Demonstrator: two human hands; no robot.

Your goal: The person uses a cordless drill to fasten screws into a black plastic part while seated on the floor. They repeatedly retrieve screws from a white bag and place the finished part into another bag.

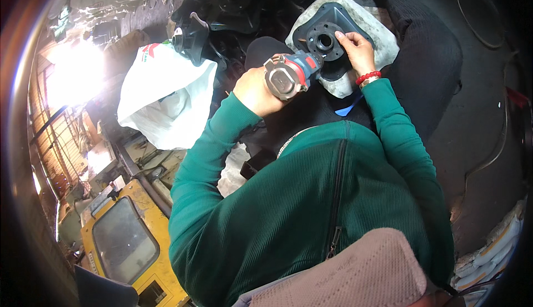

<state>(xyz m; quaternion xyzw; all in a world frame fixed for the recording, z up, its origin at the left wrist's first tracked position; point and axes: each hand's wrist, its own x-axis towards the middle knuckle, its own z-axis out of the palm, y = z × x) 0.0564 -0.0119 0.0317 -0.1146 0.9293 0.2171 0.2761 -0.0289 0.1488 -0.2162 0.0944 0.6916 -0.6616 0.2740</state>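
Observation:
My left hand [256, 92] is wrapped around a cordless drill [288, 75] with a grey, red and blue body. The drill's nose points right, its tip close to the lower left rim of a round black flange [321, 28]. This flange, with a central bore and several small holes, sits on a black four-cornered base [337, 15]. My right hand [358, 51] has thumb and forefinger closed at the flange's right edge; anything small between them is hidden. Under the part, a stained whitish cloth or bag [383, 45] lies over my lap.
Left of me is an open white plastic bag [166, 98]. More black parts [236, 7] are piled ahead. A yellow machine panel with a window [125, 240] stands at lower left. White sacks [491, 257] lie at lower right, near a thin cable [494, 157] on the dark floor.

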